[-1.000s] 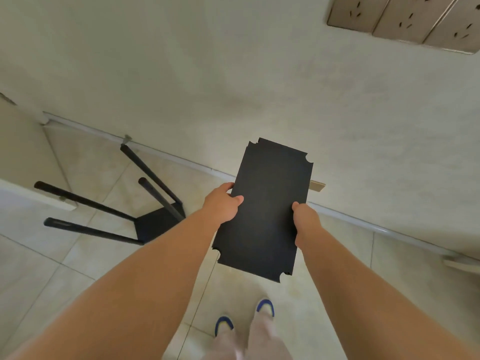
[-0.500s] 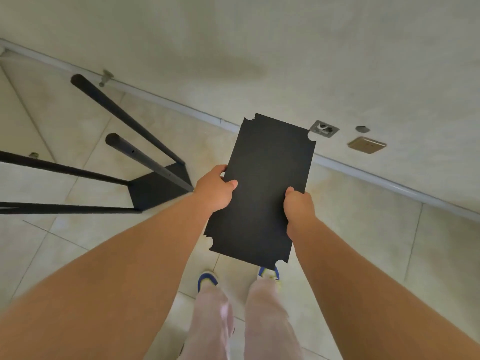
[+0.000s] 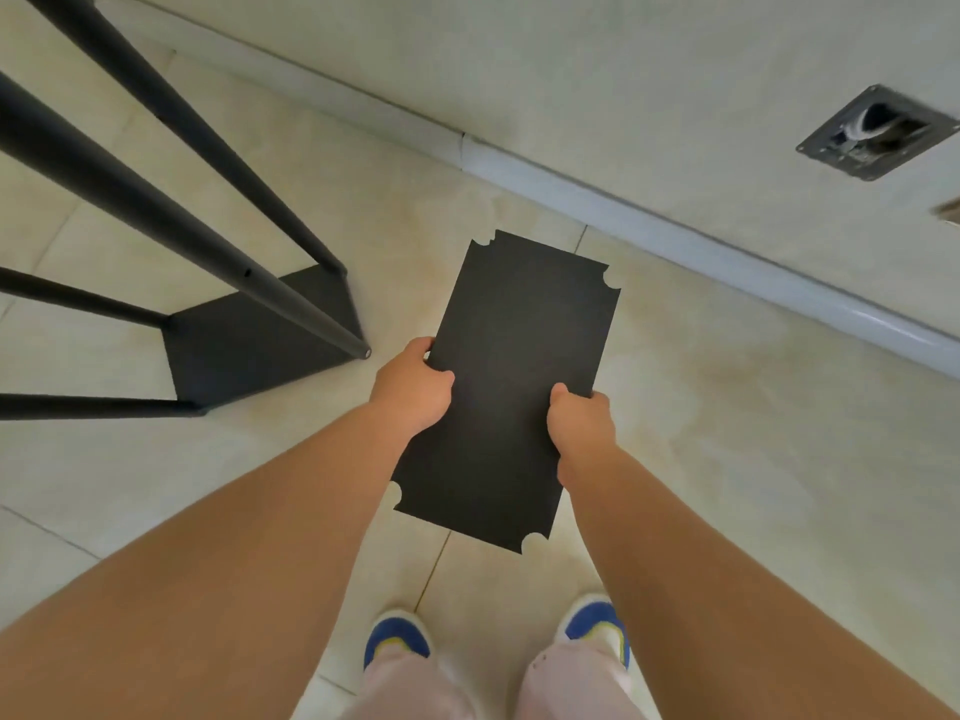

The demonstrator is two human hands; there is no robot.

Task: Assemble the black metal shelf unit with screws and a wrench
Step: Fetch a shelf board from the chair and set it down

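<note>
While the frame (image 3: 249,350) stands left, both hands grip the shelf panel (image 3: 514,356).

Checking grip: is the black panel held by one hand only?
No, the left hand and right hand each grip a long edge of the panel.

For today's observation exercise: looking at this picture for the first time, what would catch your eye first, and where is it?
First, the black shelf panel with notched corners, held mid-frame above the tiled floor, the left hand and right hand gripping its long edges. Next, the partly built frame at left: four black poles rising from a base panel.
</note>
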